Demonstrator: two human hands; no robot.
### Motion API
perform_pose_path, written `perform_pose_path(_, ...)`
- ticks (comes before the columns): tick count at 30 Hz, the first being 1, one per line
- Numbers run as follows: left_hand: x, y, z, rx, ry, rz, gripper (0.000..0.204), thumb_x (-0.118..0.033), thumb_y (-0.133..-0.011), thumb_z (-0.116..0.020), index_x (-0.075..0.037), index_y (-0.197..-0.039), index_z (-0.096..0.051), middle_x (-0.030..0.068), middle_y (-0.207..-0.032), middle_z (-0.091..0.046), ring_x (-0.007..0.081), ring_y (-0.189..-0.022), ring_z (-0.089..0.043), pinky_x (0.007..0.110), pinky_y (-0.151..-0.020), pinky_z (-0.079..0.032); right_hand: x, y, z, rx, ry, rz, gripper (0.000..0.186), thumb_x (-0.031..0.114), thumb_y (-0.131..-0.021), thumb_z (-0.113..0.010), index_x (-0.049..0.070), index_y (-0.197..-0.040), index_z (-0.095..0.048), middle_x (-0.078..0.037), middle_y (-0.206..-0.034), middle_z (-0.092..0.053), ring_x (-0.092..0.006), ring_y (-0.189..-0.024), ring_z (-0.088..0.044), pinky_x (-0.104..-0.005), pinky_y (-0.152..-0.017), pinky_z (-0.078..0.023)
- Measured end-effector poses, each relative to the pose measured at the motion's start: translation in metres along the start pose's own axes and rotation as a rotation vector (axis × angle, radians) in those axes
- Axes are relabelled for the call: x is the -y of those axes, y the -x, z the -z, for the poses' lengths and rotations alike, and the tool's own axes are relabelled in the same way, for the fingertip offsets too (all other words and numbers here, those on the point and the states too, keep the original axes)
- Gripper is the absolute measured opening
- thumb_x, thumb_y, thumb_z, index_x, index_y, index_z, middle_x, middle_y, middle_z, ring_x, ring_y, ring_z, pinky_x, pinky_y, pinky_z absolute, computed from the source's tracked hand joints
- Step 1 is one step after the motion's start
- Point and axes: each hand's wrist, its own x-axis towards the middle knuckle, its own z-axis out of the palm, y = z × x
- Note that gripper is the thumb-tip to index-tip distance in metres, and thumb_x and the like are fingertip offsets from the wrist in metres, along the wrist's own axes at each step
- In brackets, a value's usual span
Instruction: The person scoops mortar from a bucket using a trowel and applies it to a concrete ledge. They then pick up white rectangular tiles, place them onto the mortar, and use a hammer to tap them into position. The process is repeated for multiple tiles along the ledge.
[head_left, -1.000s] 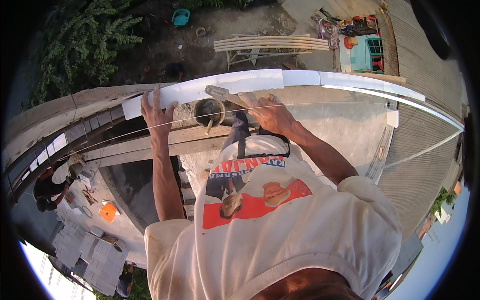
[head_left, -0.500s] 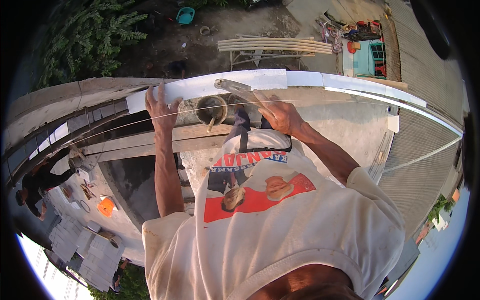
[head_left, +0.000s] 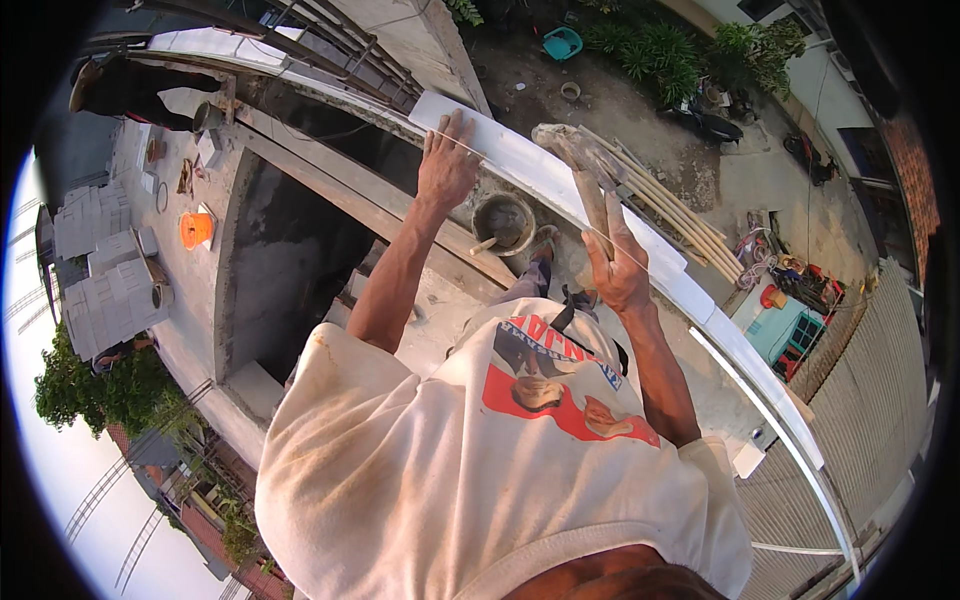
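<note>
My left hand [head_left: 447, 165] presses with its fingers spread on the left end of a white block [head_left: 500, 150], part of a row along the wall top. My right hand [head_left: 620, 265] is closed round the handle of a mortar-smeared, hammer-like tool [head_left: 575, 155]; its exact kind is unclear. The tool's head is raised over the row of white blocks. A thin string [head_left: 520, 178] runs along the wall, passing by both hands. Between my arms sits a bucket of grey mortar [head_left: 503, 222], with a wooden handle [head_left: 483, 245] sticking out of it.
Wooden planks [head_left: 330, 190] span a dark opening at the left. Beyond the wall is a drop to the ground, with bamboo poles [head_left: 680, 210] below. An orange bucket [head_left: 196, 231] and stacked grey blocks [head_left: 110, 290] lie left. A co-worker [head_left: 145, 92] bends at the far left.
My view has swung, so the wall now slants down to the right. My left hand still rests on the white block; my right hand still holds the tool, now pointing more upright.
</note>
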Motion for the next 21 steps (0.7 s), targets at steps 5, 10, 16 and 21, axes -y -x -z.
perform_pose_path(5,0.004,0.002,-0.004,-0.004,0.029,0.002,0.060,-0.026,-0.105,-0.057,-0.009,-0.160,-0.041,0.0157,-0.172,-0.029,0.0368,-0.159,-0.026,0.054,-0.129,-0.024,-0.032,-0.006,-0.018,0.282,0.164,-0.053,0.077,0.008,-0.094,-0.073,0.017,-0.163,-0.042,-0.019,-0.098,-0.070,-0.0381,-0.082,-0.073,-0.0479,-0.069,-0.060)
perform_pose_path(10,0.003,0.000,0.002,0.015,0.060,-0.010,0.058,-0.019,-0.105,-0.054,-0.008,-0.160,-0.041,0.0150,-0.172,-0.029,0.0371,-0.159,-0.026,0.054,-0.130,-0.023,-0.026,-0.011,-0.015,0.247,0.086,0.006,0.076,0.012,-0.095,-0.073,0.022,-0.164,-0.041,-0.016,-0.089,-0.066,-0.0368,-0.074,-0.071,-0.0482,-0.066,-0.060)
perform_pose_path(16,0.003,0.004,0.003,0.002,0.069,-0.001,0.061,-0.017,-0.103,-0.057,-0.011,-0.161,-0.040,0.0117,-0.173,-0.028,0.0341,-0.160,-0.026,0.052,-0.130,-0.024,-0.033,-0.014,-0.018,0.452,0.343,-0.116,0.072,0.015,-0.097,-0.072,0.021,-0.163,-0.043,-0.015,-0.087,-0.066,-0.0362,-0.071,-0.070,-0.0480,-0.064,-0.060)
perform_pose_path(21,0.002,0.003,0.003,0.010,0.076,0.002,0.060,-0.017,-0.104,-0.056,-0.010,-0.162,-0.039,0.0117,-0.174,-0.027,0.0347,-0.160,-0.025,0.053,-0.129,-0.025,-0.045,0.001,-0.017,0.310,0.207,-0.032,0.074,0.017,-0.098,-0.071,0.022,-0.164,-0.040,-0.015,-0.086,-0.065,-0.0347,-0.067,-0.070,-0.0479,-0.059,-0.059)
